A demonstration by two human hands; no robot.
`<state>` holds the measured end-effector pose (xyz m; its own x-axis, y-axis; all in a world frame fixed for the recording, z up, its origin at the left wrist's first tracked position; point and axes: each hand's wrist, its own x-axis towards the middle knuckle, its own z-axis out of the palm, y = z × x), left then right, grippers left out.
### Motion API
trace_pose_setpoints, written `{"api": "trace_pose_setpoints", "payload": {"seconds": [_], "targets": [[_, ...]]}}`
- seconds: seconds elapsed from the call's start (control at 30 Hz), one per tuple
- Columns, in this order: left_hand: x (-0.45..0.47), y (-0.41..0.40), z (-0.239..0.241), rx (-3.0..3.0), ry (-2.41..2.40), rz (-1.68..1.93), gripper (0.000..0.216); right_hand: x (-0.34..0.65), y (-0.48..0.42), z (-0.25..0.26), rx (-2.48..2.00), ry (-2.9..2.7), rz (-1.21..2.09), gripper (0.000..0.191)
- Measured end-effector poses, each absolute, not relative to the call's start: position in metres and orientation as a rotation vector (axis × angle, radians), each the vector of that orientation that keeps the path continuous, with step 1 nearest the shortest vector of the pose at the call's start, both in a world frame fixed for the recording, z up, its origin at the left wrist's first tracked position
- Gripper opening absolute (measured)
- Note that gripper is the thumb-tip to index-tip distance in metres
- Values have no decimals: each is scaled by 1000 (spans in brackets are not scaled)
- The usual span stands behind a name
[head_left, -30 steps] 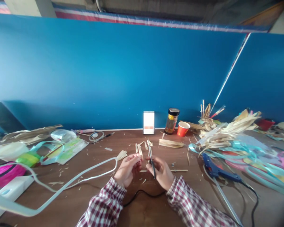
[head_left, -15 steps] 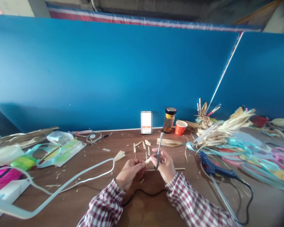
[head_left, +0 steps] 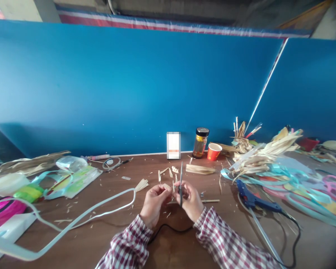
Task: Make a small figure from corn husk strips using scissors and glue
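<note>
My left hand (head_left: 154, 201) is closed, thumb against fingers, in a pinch on a small pale strip of dried husk; most of the strip is hidden by the fingers. Just to its right, my right hand (head_left: 190, 200) grips a pair of scissors (head_left: 180, 194) by the dark handles. The blades point up and away from me and look nearly together. Beneath and behind the hands lies a thin pale stick (head_left: 211, 201). Small husk scraps (head_left: 174, 169) are scattered beyond the fingertips, and a flat husk piece (head_left: 201, 169) lies farther back.
A jar with a dark lid (head_left: 200, 144) and a red paper cup (head_left: 214, 152) stand near the blue partition (head_left: 128, 86). At right are a blue glue gun (head_left: 254, 200) with its cord, ribbons and a husk pile (head_left: 268, 153). A pale looped tube (head_left: 81, 220) stretches across the left.
My right hand has turned the scissors more upright and shifted slightly left and down. It has come away from the husk strip. My left hand has moved slightly right.
</note>
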<state>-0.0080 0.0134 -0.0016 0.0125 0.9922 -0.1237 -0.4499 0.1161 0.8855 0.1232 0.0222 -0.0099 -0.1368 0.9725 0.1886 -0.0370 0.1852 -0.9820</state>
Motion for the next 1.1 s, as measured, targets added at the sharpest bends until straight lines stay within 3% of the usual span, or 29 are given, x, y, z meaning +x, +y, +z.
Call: {"api": "trace_pose_setpoints", "payload": {"seconds": [0.23,0.73,1.1], "targets": [[-11,16,-5,700,986,1433,24,121,22,-11,-937,-1390,1244,28],[-9,13,-2,587,897,1279,26,122,23,-9,-957,-1184,1298,37],[-12,15,-6,569,865,1308,21,119,17,-10,-974,-1423,1164,32]]}}
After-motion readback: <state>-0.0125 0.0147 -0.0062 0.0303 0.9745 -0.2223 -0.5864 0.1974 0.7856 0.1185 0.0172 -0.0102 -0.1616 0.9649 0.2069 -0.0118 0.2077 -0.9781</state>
